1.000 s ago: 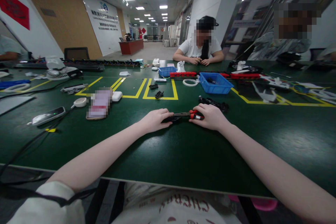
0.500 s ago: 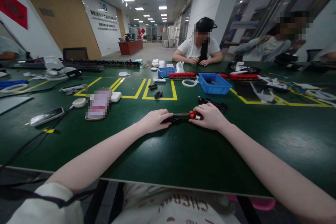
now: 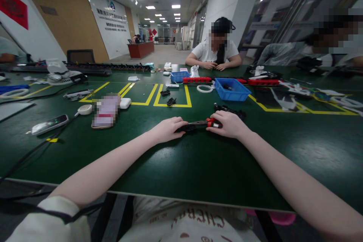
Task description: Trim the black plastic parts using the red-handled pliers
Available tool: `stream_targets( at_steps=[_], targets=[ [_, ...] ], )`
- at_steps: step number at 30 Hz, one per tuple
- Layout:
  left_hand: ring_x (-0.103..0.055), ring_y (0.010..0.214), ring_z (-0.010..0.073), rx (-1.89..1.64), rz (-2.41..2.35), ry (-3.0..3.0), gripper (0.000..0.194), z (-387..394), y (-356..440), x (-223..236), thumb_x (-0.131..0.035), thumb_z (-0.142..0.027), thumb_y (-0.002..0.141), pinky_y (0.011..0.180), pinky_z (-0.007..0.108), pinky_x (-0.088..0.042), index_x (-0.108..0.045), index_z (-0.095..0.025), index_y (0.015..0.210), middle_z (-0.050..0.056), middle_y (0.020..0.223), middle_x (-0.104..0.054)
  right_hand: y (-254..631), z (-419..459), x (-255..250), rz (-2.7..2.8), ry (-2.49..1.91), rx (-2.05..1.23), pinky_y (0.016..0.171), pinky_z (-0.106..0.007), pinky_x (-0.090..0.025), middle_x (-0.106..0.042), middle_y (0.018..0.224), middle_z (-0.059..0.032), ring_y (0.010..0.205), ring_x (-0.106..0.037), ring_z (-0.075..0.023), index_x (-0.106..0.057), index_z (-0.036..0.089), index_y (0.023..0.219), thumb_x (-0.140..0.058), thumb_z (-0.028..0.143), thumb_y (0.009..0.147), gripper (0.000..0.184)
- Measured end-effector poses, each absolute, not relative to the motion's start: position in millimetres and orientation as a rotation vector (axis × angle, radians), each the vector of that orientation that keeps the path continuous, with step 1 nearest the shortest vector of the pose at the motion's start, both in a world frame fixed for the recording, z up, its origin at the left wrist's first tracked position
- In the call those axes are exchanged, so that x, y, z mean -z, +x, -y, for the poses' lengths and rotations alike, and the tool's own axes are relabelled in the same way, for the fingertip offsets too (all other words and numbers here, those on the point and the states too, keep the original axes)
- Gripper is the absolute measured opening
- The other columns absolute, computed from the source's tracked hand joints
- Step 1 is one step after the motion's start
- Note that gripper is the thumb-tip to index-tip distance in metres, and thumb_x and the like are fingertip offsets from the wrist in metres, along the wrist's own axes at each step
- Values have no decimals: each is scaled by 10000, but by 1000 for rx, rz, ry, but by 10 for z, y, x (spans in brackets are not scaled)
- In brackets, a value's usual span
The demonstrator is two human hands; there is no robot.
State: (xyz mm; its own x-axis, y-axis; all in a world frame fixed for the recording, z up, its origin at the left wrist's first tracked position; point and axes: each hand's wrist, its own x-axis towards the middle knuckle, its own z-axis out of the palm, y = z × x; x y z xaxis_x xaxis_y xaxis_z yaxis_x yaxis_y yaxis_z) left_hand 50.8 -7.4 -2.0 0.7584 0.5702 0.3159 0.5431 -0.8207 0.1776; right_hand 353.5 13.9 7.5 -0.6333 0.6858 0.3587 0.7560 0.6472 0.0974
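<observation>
My right hand (image 3: 228, 124) is closed round the red and black handles of a pair of pliers (image 3: 211, 122). The long metal jaws point left, toward my left hand (image 3: 170, 128). That hand's fingers are pinched on a small black part (image 3: 189, 127) low over the green table; its exact kind is hard to make out. The jaw tips meet the part beside my left fingertips, and whether they grip it is hidden. Just behind my right hand lies a black bundle (image 3: 231, 110), partly covered by the hand.
Two black pieces (image 3: 171, 101) lie inside a yellow-taped rectangle. A blue bin (image 3: 231, 90) and a white ring (image 3: 204, 89) stand beyond my hands. On the left are a phone (image 3: 106, 111), a white case (image 3: 125, 103) and a cable (image 3: 59, 132). A person sits across the table.
My right hand and the pliers have shifted very slightly to the right. My left hand keeps its place on the black part. At the far right a person has leaned further right.
</observation>
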Motion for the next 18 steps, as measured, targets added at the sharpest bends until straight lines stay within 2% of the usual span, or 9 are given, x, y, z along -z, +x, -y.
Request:
stream_targets(
  at_steps=[7,12,18],
  targets=[
    [-625,1010,221,-571,-931,2833,376,75,492,21,-573,-250,929,876,337,-537,-539,-149,1290,97,1144,-607,3469,-72,-68,2547,-1165,322,696,-328,-464,-635,952,-101,811,-612,-224,-627,162,923,-538,621,860,471],
    [-630,985,213,-610,-943,2814,392,65,475,55,-579,-262,927,859,325,-537,-540,-167,1305,91,1135,-604,3414,-20,-51,2501,-1213,316,681,-333,-456,-637,918,-98,781,-605,-221,-632,153,918,-548,611,859,470],
    [-622,998,230,-599,-932,2839,432,54,466,63,-558,-269,942,866,347,-536,-516,-126,1347,117,1152,-603,3370,16,-16,2449,-1277,266,611,-310,-433,-641,897,-78,739,-600,-199,-636,174,904,-546,614,857,451]
  ],
)
